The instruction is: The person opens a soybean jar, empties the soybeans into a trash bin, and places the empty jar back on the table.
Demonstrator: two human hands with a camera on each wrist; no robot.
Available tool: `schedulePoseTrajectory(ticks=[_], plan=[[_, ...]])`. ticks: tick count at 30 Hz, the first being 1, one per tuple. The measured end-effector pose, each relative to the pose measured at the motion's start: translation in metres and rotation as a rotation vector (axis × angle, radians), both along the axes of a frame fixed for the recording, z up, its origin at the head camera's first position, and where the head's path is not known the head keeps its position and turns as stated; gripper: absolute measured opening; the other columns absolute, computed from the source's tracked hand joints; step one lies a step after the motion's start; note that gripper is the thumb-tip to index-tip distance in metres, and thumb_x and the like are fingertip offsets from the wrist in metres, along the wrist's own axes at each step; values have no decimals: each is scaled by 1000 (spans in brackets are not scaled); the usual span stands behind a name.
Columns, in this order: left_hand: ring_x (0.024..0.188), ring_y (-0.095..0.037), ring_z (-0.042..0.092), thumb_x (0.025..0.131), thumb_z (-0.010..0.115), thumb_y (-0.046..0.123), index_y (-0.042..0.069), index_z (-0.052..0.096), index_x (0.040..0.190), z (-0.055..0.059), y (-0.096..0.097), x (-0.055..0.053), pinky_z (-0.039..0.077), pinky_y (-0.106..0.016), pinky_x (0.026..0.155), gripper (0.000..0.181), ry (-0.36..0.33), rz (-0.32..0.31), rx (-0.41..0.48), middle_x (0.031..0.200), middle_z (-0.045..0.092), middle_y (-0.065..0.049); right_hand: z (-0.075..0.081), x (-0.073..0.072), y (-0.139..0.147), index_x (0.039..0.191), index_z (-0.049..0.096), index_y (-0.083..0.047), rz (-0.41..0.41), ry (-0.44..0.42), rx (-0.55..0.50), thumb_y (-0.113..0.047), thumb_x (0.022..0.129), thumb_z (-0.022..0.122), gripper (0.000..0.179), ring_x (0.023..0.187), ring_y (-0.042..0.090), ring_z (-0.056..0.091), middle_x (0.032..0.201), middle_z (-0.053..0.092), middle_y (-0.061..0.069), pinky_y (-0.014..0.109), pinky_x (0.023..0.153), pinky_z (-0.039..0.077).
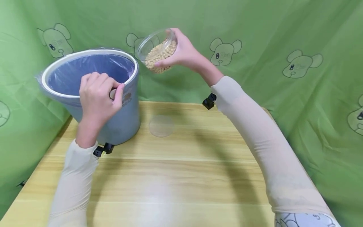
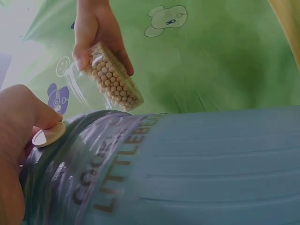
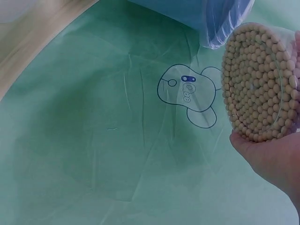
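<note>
Leaning mouth-first toward the bin (image 1: pixel 119 123), the clear jar (image 1: pixel 161 52) of pale beads (image 3: pixel 255 84) is just right of the white rim (image 1: pixel 136 70), gripped by the right hand (image 1: pixel 182 52); the left hand (image 1: pixel 99 94) (farther from it) pinches a round tab (image 2: pixel 49 135) at the near edge.

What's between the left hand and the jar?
The head view shows part of the bin, including its white rim, between the left hand and the jar.
</note>
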State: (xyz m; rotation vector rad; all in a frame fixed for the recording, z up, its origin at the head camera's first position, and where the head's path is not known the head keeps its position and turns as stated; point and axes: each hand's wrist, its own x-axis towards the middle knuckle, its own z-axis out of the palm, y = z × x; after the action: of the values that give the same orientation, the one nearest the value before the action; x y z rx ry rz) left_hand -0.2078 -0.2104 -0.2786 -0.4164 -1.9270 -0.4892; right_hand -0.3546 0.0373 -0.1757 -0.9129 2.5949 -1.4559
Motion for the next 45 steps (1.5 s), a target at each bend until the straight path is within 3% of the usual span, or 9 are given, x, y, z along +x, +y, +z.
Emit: schedulePoseTrajectory(ticks=[11,22,35,45], plan=[[68,-36,49,93,60,27,-2,64,67,-2,-11,-14,42,-56,88,39,46,-79,57,62,56,-16,10,-6,-22,159,23,-11,11,133,263,-25,57,100,129,131,17,49,148,47,9,24,111,44],[68,-36,50,92,59,28,-2,64,67,-4,-14,-17,42,-54,82,39,42,-80,69,62,56,-15,31,-2,-40,160,18,-8,13,252,485,-33,60,98,131,132,14,46,154,42,7,23,113,41],[69,-37,50,92,59,28,-1,64,68,-6,-14,-16,41,-53,76,38,36,-64,70,62,56,-15,46,5,-53,163,11,-12,16,286,663,-39,62,96,134,140,16,42,160,35,8,28,115,41],[68,-37,49,92,60,29,-1,64,68,-5,-17,-15,40,-53,74,38,40,-57,73,62,55,-15,53,8,-62,163,10,-14,12,297,744,-43,61,96,136,141,17,41,161,34,8,29,115,41]])
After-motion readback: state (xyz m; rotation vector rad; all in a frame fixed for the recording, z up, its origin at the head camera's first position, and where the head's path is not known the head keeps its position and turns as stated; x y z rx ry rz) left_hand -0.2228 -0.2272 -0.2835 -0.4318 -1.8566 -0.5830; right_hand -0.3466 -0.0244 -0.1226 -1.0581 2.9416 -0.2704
